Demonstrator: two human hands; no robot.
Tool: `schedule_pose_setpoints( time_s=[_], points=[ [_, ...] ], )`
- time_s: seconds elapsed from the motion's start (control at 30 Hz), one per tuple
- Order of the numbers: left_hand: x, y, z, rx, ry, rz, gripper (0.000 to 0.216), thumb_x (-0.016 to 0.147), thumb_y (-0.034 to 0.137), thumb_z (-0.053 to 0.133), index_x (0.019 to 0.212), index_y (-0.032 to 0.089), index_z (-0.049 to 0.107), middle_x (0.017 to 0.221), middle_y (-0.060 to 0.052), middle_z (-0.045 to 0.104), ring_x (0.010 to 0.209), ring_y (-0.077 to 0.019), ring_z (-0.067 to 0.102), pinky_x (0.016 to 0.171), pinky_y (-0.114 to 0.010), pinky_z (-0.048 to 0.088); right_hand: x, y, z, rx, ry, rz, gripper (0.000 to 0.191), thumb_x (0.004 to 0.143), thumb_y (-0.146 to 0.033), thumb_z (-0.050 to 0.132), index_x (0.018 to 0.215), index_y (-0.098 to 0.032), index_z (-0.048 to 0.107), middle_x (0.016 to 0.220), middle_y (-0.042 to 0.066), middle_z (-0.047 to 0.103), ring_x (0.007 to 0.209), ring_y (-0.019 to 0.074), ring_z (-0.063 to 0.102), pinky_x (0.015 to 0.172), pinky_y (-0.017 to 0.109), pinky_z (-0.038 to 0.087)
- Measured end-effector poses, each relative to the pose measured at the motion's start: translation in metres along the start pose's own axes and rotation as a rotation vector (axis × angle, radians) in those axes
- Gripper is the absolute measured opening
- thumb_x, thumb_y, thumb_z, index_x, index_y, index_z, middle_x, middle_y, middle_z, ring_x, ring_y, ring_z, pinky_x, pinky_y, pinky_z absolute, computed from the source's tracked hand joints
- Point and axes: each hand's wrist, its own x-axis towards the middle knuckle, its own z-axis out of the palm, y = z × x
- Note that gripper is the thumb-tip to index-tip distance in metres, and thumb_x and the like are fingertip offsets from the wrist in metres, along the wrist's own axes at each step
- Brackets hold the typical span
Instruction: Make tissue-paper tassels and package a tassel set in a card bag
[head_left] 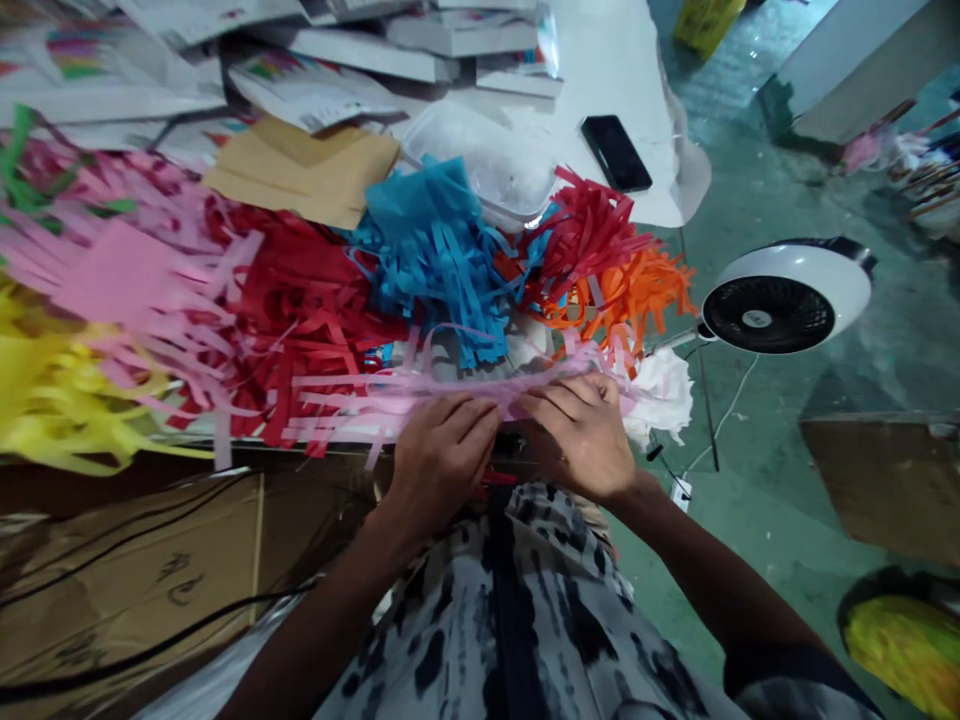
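Pink fringed tissue paper [360, 400] stretches sideways along the front edge of the table, its cut strips pointing left and right. My left hand [446, 445] has its fingers curled over the middle of it. Close beside it, my right hand [581, 430] grips the same paper further right, fingers bent and pressed together. Both thumbs are mostly hidden. Just beyond the hands lie a blue tissue fringe [442, 255], a dark red fringe [300, 300] and an orange fringe [649, 290].
White packets [315, 80] are piled at the back, near a brown paper piece [300, 170], a clear plastic container [487, 160] and a phone [616, 152]. Yellow fringe [45, 390] lies far left. A white fan [787, 295] stands right of the table; a cardboard box [135, 580] sits below left.
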Motion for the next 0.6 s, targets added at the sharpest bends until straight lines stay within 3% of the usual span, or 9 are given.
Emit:
schedule_pose_setpoints(
  time_s=[0.13, 0.33, 0.47, 0.6],
  points=[
    [-0.005, -0.005, -0.009, 0.012, -0.034, -0.082, 0.017, 0.099, 0.021, 0.062, 0.109, 0.019, 0.076, 0.107, -0.007, 0.079, 0.098, -0.0232, 0.068, 0.086, -0.038, 0.054, 0.004, 0.01, -0.002, 0.015, -0.012, 0.063, 0.016, 0.103, -0.027, 0.061, 0.103, -0.024, 0.076, 0.107, 0.003, 0.08, 0.101, 0.0227, 0.064, 0.091, 0.043, 0.034],
    [-0.01, -0.021, -0.025, -0.04, 0.006, -0.303, 0.015, 0.1, 0.028, 0.063, 0.097, 0.023, 0.076, 0.1, -0.004, 0.079, 0.096, -0.0231, 0.067, 0.085, -0.038, 0.05, 0.011, 0.023, -0.013, 0.217, -0.086, 0.161, 0.017, 0.103, -0.035, 0.062, 0.099, -0.027, 0.076, 0.099, 0.0, 0.078, 0.097, 0.0206, 0.067, 0.089, 0.038, 0.043],
    [-0.008, -0.021, -0.024, -0.103, 0.033, -0.402, 0.016, 0.099, 0.031, 0.066, 0.087, 0.024, 0.074, 0.094, -0.002, 0.078, 0.091, -0.0214, 0.066, 0.084, -0.037, 0.047, 0.014, 0.022, -0.006, 0.213, -0.041, 0.269, 0.019, 0.101, -0.036, 0.065, 0.088, -0.025, 0.073, 0.092, 0.001, 0.077, 0.091, 0.0211, 0.068, 0.086, 0.037, 0.043],
    [-0.004, -0.017, -0.018, -0.009, 0.054, -0.448, 0.015, 0.096, 0.031, 0.068, 0.084, 0.023, 0.071, 0.084, -0.001, 0.074, 0.082, -0.0213, 0.062, 0.076, -0.037, 0.042, 0.015, 0.018, 0.0, 0.128, -0.02, 0.322, 0.02, 0.099, -0.037, 0.067, 0.086, -0.022, 0.069, 0.091, 0.004, 0.077, 0.09, 0.0239, 0.067, 0.084, 0.038, 0.041]
  ],
)
